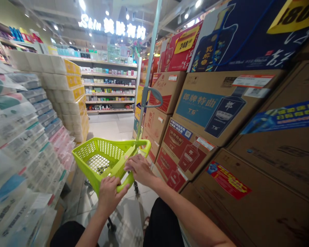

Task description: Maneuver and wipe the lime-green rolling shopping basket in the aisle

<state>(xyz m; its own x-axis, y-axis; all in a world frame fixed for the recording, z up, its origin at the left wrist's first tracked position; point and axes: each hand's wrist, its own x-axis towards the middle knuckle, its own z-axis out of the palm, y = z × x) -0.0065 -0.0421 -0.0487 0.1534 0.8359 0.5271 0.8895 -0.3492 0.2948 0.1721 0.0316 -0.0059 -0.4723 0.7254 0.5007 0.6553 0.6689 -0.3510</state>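
Note:
A lime-green shopping cart (94, 142) with a lattice-walled basket stands in front of me on dark castors. I see no goods inside its basket. My left hand (109, 192) is closed on the near left corner of the handle, fingers over the basket's rear edge and thumb along the bar. Farther right, my right hand (140, 168) is curled over the handle's middle part, near the foot of a tall pole (151, 44). A grey loop (154, 97) is fixed partway up this pole.
Stacked liquor cartons (201, 106) rise close on the right, with boxed bags on top. Packs of tissue paper (28, 127) and wrapped paper rolls (67, 89) line the left. A tiled aisle (110, 127) leads to cosmetics shelves (109, 84) under a lit sign (113, 26).

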